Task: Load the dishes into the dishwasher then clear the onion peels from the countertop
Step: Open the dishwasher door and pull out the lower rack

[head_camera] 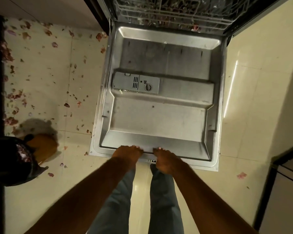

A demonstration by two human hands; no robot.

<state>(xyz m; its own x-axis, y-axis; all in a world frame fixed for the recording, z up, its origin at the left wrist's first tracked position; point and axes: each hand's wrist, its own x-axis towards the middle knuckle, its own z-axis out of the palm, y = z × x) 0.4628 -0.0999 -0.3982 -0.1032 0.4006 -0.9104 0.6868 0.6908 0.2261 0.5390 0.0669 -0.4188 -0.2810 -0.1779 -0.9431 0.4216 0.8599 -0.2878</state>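
from the head view i look straight down on the dishwasher door (161, 105), folded fully open and lying flat in front of my legs, its steel inner face up. my left hand (128, 153) and my right hand (166, 160) sit side by side on the near edge of the door, fingers (139, 148) curled over the lip and holding it, a small gap between the two hands. the detergent dispenser (136, 83) sits left of centre on the door panel. at the top of the frame the lower rack (172, 12) stands inside the machine; what it holds is too dark and blurred to tell. the door fills the middle of the floor (254, 98), with a bare strip of tile to its right up to a dark-edged cabinet (281, 183). to the left the tiles are strewn with onion peels (54, 44), thickest along the dark left border. a black bin bag (10, 161) with peels in it stands at the lower left, an orange-brown object (44, 146) just beside it, both well clear of the door's corner.
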